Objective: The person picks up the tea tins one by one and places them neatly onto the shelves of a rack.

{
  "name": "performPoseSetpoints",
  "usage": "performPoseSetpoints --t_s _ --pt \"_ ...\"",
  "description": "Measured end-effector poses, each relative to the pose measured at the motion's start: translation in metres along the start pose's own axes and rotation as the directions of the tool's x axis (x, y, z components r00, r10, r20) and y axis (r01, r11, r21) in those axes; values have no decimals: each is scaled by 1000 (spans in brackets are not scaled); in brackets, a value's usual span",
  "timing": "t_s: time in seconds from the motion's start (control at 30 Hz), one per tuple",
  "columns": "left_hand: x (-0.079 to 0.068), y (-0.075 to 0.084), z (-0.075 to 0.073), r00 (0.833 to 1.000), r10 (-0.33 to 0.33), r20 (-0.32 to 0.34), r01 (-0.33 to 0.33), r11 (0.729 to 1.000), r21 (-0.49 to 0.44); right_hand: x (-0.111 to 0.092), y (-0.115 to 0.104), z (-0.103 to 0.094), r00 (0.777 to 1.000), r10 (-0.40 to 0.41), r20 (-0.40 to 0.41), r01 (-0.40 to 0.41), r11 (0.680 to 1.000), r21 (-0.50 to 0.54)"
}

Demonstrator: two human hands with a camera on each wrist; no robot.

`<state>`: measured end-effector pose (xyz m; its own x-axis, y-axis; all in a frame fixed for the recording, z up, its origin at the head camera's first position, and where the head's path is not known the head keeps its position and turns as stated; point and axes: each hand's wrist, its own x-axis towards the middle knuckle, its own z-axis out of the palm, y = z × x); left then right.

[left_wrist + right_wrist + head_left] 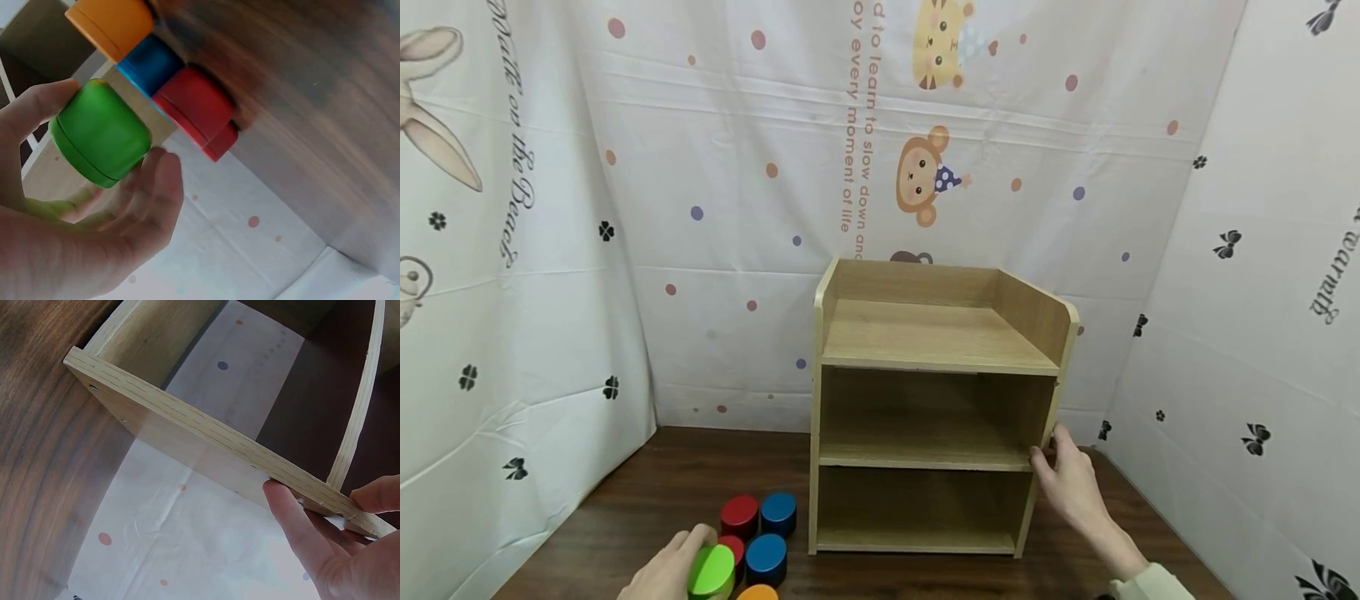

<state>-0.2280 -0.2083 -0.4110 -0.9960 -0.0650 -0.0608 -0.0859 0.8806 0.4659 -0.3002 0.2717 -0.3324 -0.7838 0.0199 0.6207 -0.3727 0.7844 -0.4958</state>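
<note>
My left hand (662, 567) pinches a short green cylinder (100, 132) between thumb and fingers; a thin seam runs round it near one end. Beside it on the table stand a red cylinder (740, 517), a blue cylinder (767, 559) and an orange cylinder (757, 592), among several of the same shape. To the right, my right hand (1073, 487) holds the side panel of a light wooden shelf unit (925, 457). In the right wrist view the thumb lies on the inner side of the panel edge (187, 420), the fingers (294, 515) along its outer face.
The shelf unit has a top tray (925, 333) with raised sides and two compartments below. It stands on a dark wooden table (715, 458). White printed cloth (715, 150) hangs behind it and on both sides.
</note>
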Motion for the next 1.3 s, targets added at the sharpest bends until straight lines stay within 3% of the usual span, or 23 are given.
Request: performPoseSetpoints --t_s 0.33,0.6,0.83,1.3 --pt "-6 18 -4 995 66 -74 -69 997 -36 0 0 1 1000 -7 -12 7 1000 -21" --pt "-14 39 -11 982 116 -150 -122 992 -35 -1 0 2 1000 -6 -15 6 1000 -29" --pt "-18 54 -17 958 200 -208 -213 976 -41 -1 0 3 999 -27 -35 26 999 -37" --pt "-19 80 -20 905 340 -255 -365 929 -59 -2 -1 3 1000 -18 -14 18 998 -52"
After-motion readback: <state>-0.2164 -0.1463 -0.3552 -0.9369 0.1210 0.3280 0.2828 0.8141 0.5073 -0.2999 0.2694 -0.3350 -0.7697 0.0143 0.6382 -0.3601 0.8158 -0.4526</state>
